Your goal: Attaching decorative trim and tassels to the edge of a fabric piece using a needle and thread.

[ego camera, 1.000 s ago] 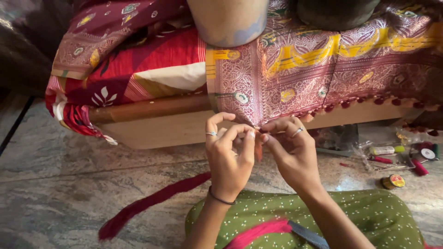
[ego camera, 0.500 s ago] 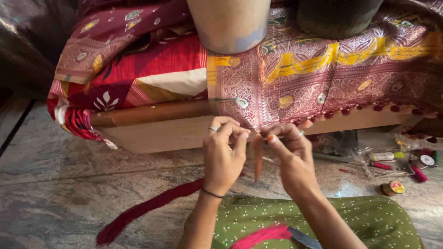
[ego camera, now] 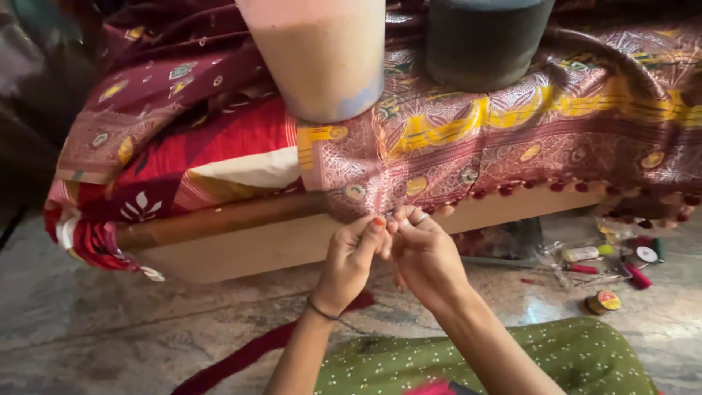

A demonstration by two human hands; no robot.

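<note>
Sari edge: the maroon patterned sari point(ego camera: 468, 157) with yellow motifs hangs over the front of a low wooden bench point(ego camera: 241, 241); its tasselled hem point(ego camera: 512, 189) runs along the near side, and both hands meet at it just left of the first tassels.
Left hand: the left hand point(ego camera: 349, 263) pinches the hem between thumb and forefinger, clenched on the cloth; a thin dark bracelet sits at the wrist.
Right hand: the right hand point(ego camera: 425, 256), with a ring on one finger, closes its fingertips on the same spot, touching the left fingers; whether it also holds a thread or needle is too small to tell.
Doing it well: by my judgement, keeping the hem taut between the two pinches and working close to the last finished tassel would keep spacing even.
On the bench: a pale cylindrical container point(ego camera: 322, 55) and a dark round one point(ego camera: 486, 40) stand on the sari, far from the hands.
Floor, right: thread spools and small sewing items point(ego camera: 621, 260) lie scattered on the stone floor point(ego camera: 110, 322).
Near: green dotted cloth point(ego camera: 468, 362) covers the lap; a dark red strip point(ego camera: 248, 351) trails left.
</note>
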